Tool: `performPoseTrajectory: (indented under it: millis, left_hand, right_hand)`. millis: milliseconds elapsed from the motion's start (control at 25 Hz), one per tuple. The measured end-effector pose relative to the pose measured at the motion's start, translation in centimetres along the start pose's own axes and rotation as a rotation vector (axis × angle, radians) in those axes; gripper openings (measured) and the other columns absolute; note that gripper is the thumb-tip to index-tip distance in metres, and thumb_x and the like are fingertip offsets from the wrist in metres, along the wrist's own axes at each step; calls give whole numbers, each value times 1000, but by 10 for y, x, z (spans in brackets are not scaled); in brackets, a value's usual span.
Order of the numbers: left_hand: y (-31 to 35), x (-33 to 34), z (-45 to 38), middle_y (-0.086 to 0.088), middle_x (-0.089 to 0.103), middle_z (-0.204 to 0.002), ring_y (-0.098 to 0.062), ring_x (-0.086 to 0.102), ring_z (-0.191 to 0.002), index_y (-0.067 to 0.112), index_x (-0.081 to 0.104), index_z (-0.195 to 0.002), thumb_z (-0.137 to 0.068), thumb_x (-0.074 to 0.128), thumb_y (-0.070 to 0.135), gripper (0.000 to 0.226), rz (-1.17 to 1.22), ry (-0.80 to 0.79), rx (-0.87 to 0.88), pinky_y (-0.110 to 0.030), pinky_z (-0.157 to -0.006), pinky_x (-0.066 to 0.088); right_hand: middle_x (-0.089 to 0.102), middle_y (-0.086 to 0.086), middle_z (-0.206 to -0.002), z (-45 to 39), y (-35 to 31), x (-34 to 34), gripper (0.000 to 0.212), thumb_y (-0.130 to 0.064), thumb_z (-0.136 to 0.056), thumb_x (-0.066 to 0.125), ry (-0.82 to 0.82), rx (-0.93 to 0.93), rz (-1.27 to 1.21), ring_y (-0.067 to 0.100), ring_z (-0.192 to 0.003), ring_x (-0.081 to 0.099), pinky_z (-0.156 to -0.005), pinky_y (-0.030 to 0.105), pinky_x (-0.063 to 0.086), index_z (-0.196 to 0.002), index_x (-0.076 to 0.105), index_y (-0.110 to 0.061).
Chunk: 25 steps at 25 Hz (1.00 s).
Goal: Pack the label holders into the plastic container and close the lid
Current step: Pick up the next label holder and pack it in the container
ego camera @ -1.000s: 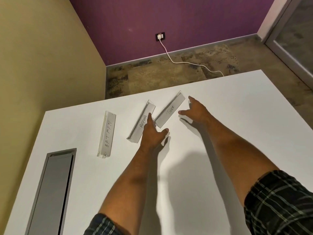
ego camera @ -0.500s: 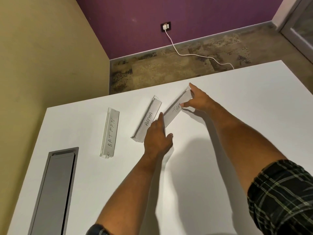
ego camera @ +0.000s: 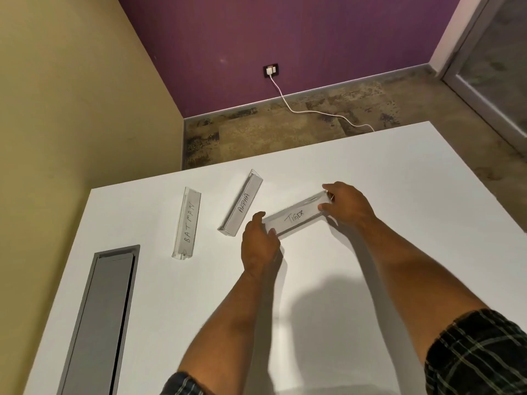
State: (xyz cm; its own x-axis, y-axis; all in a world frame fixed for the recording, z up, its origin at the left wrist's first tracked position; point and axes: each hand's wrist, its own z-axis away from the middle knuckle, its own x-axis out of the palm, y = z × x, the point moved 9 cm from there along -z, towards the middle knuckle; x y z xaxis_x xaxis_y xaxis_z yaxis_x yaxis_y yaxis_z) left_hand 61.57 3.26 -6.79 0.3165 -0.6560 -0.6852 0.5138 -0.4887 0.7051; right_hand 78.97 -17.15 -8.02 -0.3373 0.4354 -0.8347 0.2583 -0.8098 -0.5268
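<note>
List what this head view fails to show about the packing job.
- Plastic container and lid: nowhere in the head view, so their place and state are unknown.
- TIGER holder: both ends are covered by the left hand and right hand.
- TIGER holder: lifted or touching the table? Cannot tell.
- Grey floor panel: cut off by the bottom edge.
- BATMAN holder and ALPHA holder: clear walls, shape hard to read.

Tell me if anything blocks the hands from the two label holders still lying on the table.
Nothing visible does. Both hands, left and right, hold the TIGER holder. The ALPHA holder and BATMAN holder lie apart on bare white table. No container is in view.
</note>
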Motion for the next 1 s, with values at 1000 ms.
performPoseTrajectory:
  millis: [1000]
  left_hand:
    - [-21,-89,218,-16,73,-60,-22,74,-54,-5,70,-87,-66,83,-12,26,7,-307,-159,-30,-54,62]
  right_hand:
    - [58,-9,-110,319,-26,-28,60,-52,-71,78,-197,-331,380,18,-96,64,-77,30,46,-123,58,-31]
